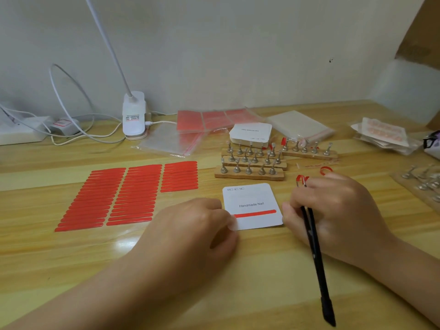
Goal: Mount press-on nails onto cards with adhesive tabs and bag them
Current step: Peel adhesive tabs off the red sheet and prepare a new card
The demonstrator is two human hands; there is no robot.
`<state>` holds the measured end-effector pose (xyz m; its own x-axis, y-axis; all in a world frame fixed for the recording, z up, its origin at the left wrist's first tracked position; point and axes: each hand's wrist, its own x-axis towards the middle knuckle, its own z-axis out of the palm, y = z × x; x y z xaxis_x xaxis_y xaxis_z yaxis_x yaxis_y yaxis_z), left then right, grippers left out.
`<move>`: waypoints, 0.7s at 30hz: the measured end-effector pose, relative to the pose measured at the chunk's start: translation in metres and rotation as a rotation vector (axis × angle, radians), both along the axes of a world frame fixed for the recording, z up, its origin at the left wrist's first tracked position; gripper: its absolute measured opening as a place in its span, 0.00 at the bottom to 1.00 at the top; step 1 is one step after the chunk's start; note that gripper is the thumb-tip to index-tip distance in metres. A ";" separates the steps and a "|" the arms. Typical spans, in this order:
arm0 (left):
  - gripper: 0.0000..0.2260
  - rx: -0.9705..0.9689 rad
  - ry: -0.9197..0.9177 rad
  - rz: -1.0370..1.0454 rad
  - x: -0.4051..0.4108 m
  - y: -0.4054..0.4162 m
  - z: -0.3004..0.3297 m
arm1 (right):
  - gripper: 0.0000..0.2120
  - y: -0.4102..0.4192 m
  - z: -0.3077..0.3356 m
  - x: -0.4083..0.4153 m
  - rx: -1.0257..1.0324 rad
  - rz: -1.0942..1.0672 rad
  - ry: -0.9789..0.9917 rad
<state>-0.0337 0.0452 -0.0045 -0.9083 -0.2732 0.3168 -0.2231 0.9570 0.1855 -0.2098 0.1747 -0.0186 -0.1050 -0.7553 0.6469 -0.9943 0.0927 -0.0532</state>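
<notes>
A white "Handmade Nail" card (pixel 252 198) lies on the wooden table with one red adhesive strip (pixel 254 213) stuck across it. My left hand (pixel 197 232) rests at the card's lower left corner, fingertips touching its edge. My right hand (pixel 333 210) sits at the card's right edge and grips black tweezers (pixel 314 253), whose tips point up toward a peeled red backing scrap (pixel 302 179). Rows of red adhesive strips (pixel 119 196) lie on a clear sheet to the left. Metal nail stands on wooden bars (pixel 250 163) stand behind the card.
A stack of blank cards (pixel 251 134), clear zip bags (pixel 171 141) and red adhesive sheets (pixel 214 120) lie at the back. Bagged finished nail sets (pixel 383 134) sit far right, more stands (pixel 423 182) at the right edge. A white lamp base (pixel 133 115) and cables stand back left.
</notes>
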 end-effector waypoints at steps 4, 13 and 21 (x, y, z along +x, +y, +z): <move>0.04 0.047 -0.002 -0.013 0.001 -0.001 -0.005 | 0.14 -0.002 0.000 0.005 0.052 -0.047 -0.343; 0.09 0.193 0.071 -0.031 0.000 -0.010 -0.013 | 0.14 -0.009 -0.003 0.004 0.041 0.060 -1.062; 0.16 0.919 0.346 0.137 -0.009 -0.015 0.001 | 0.14 -0.014 0.001 0.005 -0.226 0.203 -1.277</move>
